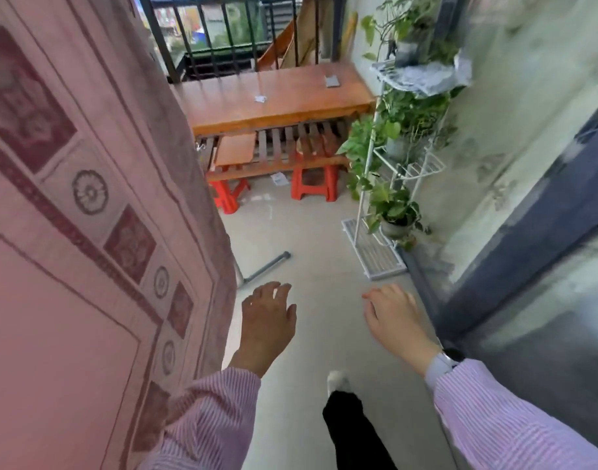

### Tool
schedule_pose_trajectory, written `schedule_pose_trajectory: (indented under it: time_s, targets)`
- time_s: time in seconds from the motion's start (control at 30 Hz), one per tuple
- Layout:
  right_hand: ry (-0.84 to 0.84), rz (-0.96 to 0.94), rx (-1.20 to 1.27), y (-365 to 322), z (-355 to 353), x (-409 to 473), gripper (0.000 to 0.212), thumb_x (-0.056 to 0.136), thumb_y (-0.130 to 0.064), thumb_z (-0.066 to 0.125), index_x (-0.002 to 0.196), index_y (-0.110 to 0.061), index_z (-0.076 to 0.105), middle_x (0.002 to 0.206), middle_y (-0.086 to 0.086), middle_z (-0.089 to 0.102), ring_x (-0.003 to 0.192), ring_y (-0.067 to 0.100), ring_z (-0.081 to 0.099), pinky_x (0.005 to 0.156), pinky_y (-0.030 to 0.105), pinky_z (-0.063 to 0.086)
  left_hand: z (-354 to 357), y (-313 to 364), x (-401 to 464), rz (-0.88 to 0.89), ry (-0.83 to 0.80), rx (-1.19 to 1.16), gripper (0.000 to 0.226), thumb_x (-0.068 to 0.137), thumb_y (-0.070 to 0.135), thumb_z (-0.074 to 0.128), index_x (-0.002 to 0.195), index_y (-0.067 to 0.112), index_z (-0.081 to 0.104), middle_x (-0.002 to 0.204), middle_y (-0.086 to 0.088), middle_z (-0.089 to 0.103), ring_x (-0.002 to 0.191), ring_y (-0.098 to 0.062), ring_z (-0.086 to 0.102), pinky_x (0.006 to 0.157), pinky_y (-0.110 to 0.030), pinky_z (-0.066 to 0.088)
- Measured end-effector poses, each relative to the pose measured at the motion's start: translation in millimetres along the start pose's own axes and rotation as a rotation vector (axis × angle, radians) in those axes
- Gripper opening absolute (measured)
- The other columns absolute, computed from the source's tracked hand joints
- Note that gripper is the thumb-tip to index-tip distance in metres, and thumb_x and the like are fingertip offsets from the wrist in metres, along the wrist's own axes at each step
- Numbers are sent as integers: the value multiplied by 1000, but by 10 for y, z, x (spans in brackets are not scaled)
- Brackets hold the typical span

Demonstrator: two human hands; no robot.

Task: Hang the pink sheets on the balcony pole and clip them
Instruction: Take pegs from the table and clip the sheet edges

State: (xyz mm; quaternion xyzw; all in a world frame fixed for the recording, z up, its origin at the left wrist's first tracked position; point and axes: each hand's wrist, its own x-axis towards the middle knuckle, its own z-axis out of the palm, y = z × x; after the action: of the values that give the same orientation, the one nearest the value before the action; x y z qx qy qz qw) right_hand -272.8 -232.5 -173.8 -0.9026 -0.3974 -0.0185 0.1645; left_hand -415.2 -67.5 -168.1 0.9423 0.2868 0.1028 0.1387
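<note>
A pink sheet [87,232] with a darker patterned border hangs down the whole left side of the head view; its top and the pole are out of frame. My left hand [267,320] hovers just right of the sheet's edge, fingers spread, holding nothing. My right hand [392,317] floats further right over the floor, fingers relaxed and empty, a watch at its wrist. No clips are visible in either hand.
A wooden bench table [273,96] stands ahead by the black railing [216,39], with red plastic stools [312,184] under it. A white plant rack [392,171] with potted vines lines the right wall. A grey metal stand leg [267,266] lies on the floor.
</note>
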Motion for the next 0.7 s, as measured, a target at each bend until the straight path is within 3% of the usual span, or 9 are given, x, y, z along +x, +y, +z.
schedule_pose_trajectory:
  time_s: [0.13,0.3,0.47,0.7]
  targets:
    - [-90,26,41,269,160,1237,38,75,-28,33,75,-16,68,70,2,68,67,27,64,58,33,50,165,-43,1255,-20,-32,-18,35,81,17,60,114,8,58,114,-14,61,102,-33,57,85,-45,47]
    - [-155,-36,88,383,290,2711,35,86,-24,37,104,-11,65,103,8,66,99,30,56,86,39,42,178,-203,2635,-92,-5,-116,34,84,15,56,118,10,55,116,-12,59,107,-33,52,90,-45,43]
    - [-218,-105,136,311,616,4045,28,91,-18,43,112,-11,60,111,8,63,107,28,52,90,35,40,321,-788,3668,-186,-43,-112,31,82,15,59,112,8,58,112,-13,61,101,-35,56,85,-47,47]
    - [-277,-68,154,183,1236,6185,49,81,-30,26,110,-12,61,109,10,64,104,31,54,88,38,42,445,-1638,5782,-254,-36,-82,36,87,21,51,122,12,50,124,-8,54,113,-29,48,91,-42,38]
